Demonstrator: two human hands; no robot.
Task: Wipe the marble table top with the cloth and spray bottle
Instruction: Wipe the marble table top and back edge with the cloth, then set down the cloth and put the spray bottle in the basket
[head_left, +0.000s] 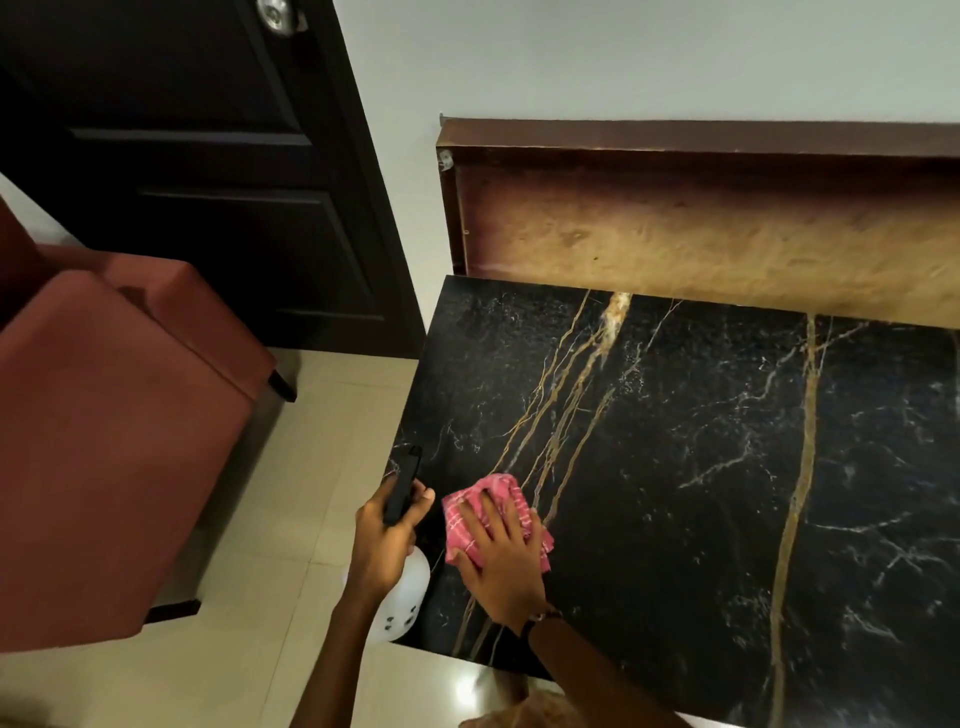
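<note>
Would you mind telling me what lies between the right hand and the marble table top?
In the head view, the pink checked cloth lies under the right hand, pressed flat against the marble table top near its left front corner.

No legible text, labels, brands or numbers anywhere. Spray bottle carries a few small dark marks on its white body, too small to read.
</note>
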